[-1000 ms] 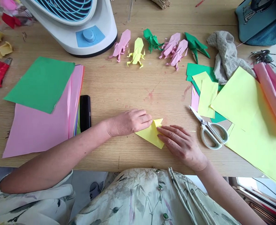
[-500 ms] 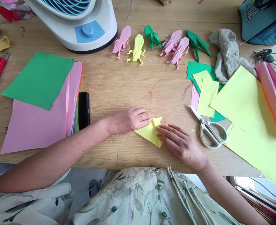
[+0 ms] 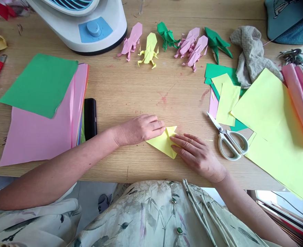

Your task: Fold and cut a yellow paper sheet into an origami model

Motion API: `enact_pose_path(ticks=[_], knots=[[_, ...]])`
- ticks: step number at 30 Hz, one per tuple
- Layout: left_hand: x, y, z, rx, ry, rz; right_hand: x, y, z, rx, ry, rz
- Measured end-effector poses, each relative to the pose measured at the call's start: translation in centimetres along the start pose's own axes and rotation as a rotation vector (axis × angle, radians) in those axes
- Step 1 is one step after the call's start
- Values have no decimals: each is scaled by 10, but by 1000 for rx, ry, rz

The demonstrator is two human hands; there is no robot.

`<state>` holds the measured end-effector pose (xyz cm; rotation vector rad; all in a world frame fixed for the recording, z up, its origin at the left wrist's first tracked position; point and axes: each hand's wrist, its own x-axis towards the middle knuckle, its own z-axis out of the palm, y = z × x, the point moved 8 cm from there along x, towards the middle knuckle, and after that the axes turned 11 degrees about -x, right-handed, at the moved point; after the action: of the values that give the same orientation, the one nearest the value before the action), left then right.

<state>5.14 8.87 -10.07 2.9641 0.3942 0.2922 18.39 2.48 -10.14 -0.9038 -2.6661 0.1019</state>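
Observation:
A folded piece of yellow origami paper (image 3: 161, 143) lies on the table in front of me, with a pointed flap at its top right. My left hand (image 3: 143, 129) is closed at the paper's upper left edge, its fingers bent and pressed together; the thumb is hidden. From the right, my right hand (image 3: 196, 154) rests with fingers stretched out flat over the paper's right side, covering that corner. White-handled scissors (image 3: 230, 140) lie to the right of this hand, blades pointing up and left.
Folded paper frogs in pink, yellow (image 3: 149, 49) and green (image 3: 166, 35) line the back. Left are a green sheet (image 3: 40, 85), pink paper (image 3: 40, 137) and a black phone (image 3: 90, 118). Yellow sheets (image 3: 277, 137) and a grey cloth (image 3: 253, 51) lie right. A fan (image 3: 94, 31) stands back left.
The whole view has shifted slightly, so everything sits a little higher in the picture. Both hands keep nearly the same place on the yellow paper, whose folds look unchanged.

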Motion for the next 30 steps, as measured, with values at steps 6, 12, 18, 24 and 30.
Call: enact_pose_path(ticks=[6,12,18,24,30], knots=[[0,0,0,-13,-1,-14,0,0,-1,27,-8,-2],[0,1,-2,-8,8,-9,-2,1,-1,60,-19,-21],[0,-1,-1,-35,3,-19,-6,2,1,62,-41,-36],[0,-1,-1,-43,10,-20,-9,1,4,26,-60,-52],[0,-2,-3,-106,34,-47,-9,0,4,46,-65,-50]])
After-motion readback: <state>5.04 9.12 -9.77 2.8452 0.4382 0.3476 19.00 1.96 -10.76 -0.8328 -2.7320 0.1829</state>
